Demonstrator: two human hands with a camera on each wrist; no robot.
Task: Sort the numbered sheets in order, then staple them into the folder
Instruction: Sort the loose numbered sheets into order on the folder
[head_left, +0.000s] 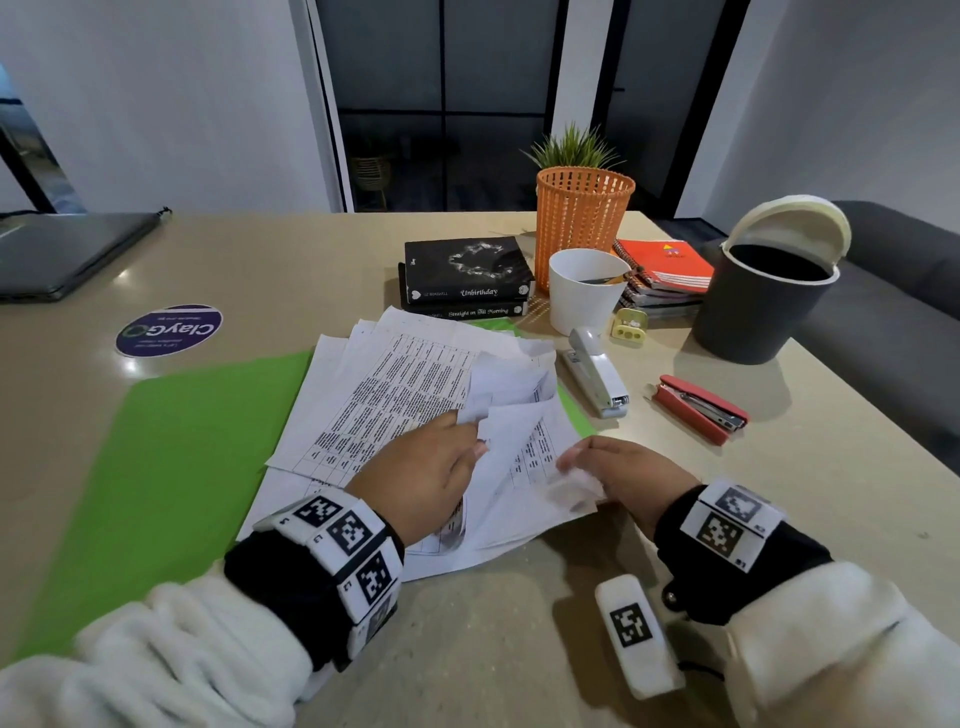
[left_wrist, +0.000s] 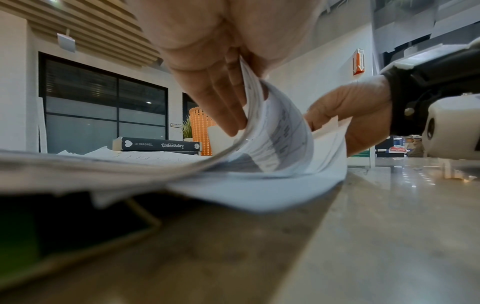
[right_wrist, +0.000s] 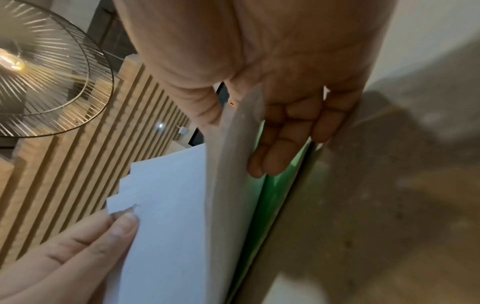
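Note:
Printed sheets lie fanned on an open green folder. My left hand pinches the lifted near-right corners of several sheets, which curl upward. My right hand holds the corner of a lower sheet, thumb above and fingers under it, with the green folder just below. In the right wrist view the left hand grips the white sheet corners. A grey-white stapler and a red stapler lie right of the sheets, untouched.
Two black books, an orange mesh basket, a white cup, spiral notebooks and a dark bin stand behind. A closed laptop sits far left. A white tagged block lies near the front edge.

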